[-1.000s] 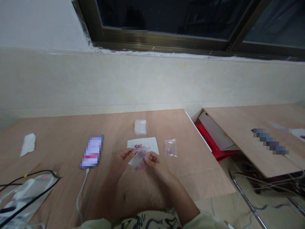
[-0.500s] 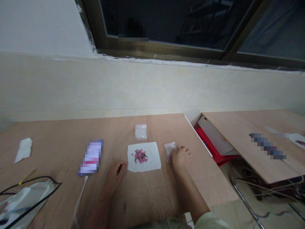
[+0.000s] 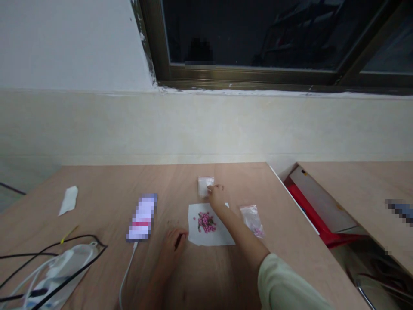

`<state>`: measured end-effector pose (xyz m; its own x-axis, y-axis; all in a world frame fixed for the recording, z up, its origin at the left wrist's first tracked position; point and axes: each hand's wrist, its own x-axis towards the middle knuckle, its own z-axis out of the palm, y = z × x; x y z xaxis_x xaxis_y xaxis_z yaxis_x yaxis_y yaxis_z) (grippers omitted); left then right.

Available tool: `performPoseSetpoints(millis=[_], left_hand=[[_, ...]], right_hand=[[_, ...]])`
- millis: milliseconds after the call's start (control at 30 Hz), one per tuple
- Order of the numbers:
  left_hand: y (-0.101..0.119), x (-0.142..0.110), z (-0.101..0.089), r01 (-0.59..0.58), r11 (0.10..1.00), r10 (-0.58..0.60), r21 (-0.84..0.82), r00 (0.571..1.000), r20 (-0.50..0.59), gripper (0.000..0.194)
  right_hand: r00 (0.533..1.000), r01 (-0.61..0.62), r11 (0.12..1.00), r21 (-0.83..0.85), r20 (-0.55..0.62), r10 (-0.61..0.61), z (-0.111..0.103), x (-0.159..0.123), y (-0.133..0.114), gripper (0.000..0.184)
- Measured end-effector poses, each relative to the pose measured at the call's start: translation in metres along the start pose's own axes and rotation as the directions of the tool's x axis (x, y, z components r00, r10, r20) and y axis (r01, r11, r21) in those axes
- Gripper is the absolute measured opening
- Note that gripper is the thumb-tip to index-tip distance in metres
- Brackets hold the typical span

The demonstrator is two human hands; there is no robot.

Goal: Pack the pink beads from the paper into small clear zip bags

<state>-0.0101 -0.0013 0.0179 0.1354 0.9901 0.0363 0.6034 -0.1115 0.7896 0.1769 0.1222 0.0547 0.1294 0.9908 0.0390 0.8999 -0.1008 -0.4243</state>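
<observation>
Left hand (image 3: 171, 249) lies near, curled around a slim dark object (image 3: 177, 242); pink beads (image 3: 206, 222) sit heaped on a white paper sheet (image 3: 196, 237) — right hand (image 3: 217, 194), arm stretched far, rests its fingertips on a small clear plastic bag (image 3: 204, 187), thin film best handled lightly — grip or mere touch, cannot tell; a second plastic bag (image 3: 253, 220) lies right

A light wooden bench (image 3: 97, 191) carries a white paper sheet (image 3: 200, 238) with a heap of pink beads (image 3: 206, 222) on it. Just right of the sheet lies a small clear bag (image 3: 252, 219) holding pink pieces; just beyond it, a whitish packet (image 3: 204, 186). Left of the sheet sit a blurred phone (image 3: 142, 217) with its white cable (image 3: 128, 271), a white scrap (image 3: 69, 200), and a glossy plastic bag (image 3: 61, 271) under black cords (image 3: 84, 235)
</observation>
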Motion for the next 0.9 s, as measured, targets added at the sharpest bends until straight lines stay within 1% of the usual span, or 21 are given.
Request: performPoseSetpoints(millis=[67,100,167,233,267,300,333,367,400,467,500,567,633,700,767,800,833,867,900], left_hand=[[0.000,0.000,0.000,0.010,1.000,-0.010,-0.016,1.000,-0.005,0.021],[-0.001,0.000,0.000,0.014,0.999,-0.014,-0.029,1.000,-0.008,0.020],[-0.001,0.000,-0.001,0.028,0.997,-0.029,-0.072,1.000,-0.010,0.019],[0.001,0.000,-0.002,0.079,0.986,-0.081,-0.144,0.997,-0.009,0.019],[0.003,0.001,-0.003,0.122,0.975,-0.126,-0.188,0.992,-0.010,0.019],[0.006,0.003,-0.004,0.167,0.957,-0.174,-0.237,0.985,-0.009,0.020],[0.010,0.004,-0.006,0.212,0.934,-0.225,-0.287,0.974,-0.013,0.022],[0.016,0.007,-0.007,0.237,0.911,-0.253,-0.338,0.968,-0.003,0.025],[0.022,0.010,-0.009,0.230,0.893,-0.246,-0.388,0.969,0.009,0.028],[0.034,0.015,-0.011,0.175,0.866,-0.160,-0.468,0.984,0.073,0.034],[0.039,0.017,-0.013,0.158,0.861,-0.121,-0.484,0.987,0.107,0.034],[0.047,0.019,-0.014,0.167,0.861,-0.076,-0.481,0.976,0.203,0.028],[0.053,0.017,-0.016,0.205,0.847,-0.088,-0.490,0.964,0.251,0.026],[0.058,0.012,-0.019,0.260,0.823,-0.120,-0.505,0.949,0.293,0.027],[0.064,0.007,-0.022,0.306,0.803,-0.156,-0.512,0.936,0.315,0.027],[0.067,0.006,-0.024,0.317,0.798,-0.169,-0.512,0.934,0.314,0.026],[0.071,0.005,-0.026,0.318,0.798,-0.184,-0.512,0.938,0.295,0.025],[0.074,0.005,-0.027,0.314,0.799,-0.190,-0.512,0.941,0.281,0.024],[0.078,0.006,-0.029,0.304,0.804,-0.187,-0.512,0.945,0.268,0.022]], right_hand=[[1.000,0.003,0.999,0.041,-0.020,-0.003,-0.005,0.001,0.005,0.025],[0.999,0.006,0.996,0.089,-0.040,-0.003,-0.009,0.000,0.008,0.025],[0.993,0.012,0.969,0.245,-0.120,0.018,-0.019,-0.006,0.014,0.025],[0.972,0.026,0.893,0.450,-0.221,0.083,-0.030,-0.019,0.020,0.028],[0.959,0.037,0.831,0.554,-0.254,0.127,-0.034,-0.028,0.023,0.029],[0.953,0.050,0.757,0.651,-0.257,0.159,-0.038,-0.039,0.026,0.029],[0.960,0.054,0.678,0.733,-0.225,0.167,-0.040,-0.051,0.029,0.029],[0.972,0.038,0.599,0.800,-0.170,0.164,-0.040,-0.064,0.031,0.028],[0.987,0.007,0.535,0.845,-0.091,0.132,-0.039,-0.077,0.033,0.027],[0.996,-0.082,0.424,0.902,0.059,0.067,-0.034,-0.101,0.035,0.026],[0.992,-0.128,0.386,0.914,0.120,0.044,-0.031,-0.111,0.036,0.026],[0.981,-0.192,0.341,0.920,0.191,0.037,-0.025,-0.126,0.037,0.027],[0.976,-0.213,0.340,0.916,0.211,0.042,-0.021,-0.134,0.038,0.028],[0.977,-0.209,0.359,0.910,0.211,0.034,-0.020,-0.136,0.039,0.029],[0.976,-0.211,0.391,0.896,0.216,0.030,-0.020,-0.137,0.039,0.030],[0.976,-0.212,0.419,0.883,0.210,0.051,-0.021,-0.136,0.038,0.029],[0.979,-0.206,0.458,0.865,0.183,0.094,-0.022,-0.137,0.037,0.029],[0.980,-0.188,0.509,0.840,0.126,0.154,-0.024,-0.137,0.034,0.028],[0.976,-0.160,0.569,0.806,0.044,0.213,-0.027,-0.138,0.031,0.029]])
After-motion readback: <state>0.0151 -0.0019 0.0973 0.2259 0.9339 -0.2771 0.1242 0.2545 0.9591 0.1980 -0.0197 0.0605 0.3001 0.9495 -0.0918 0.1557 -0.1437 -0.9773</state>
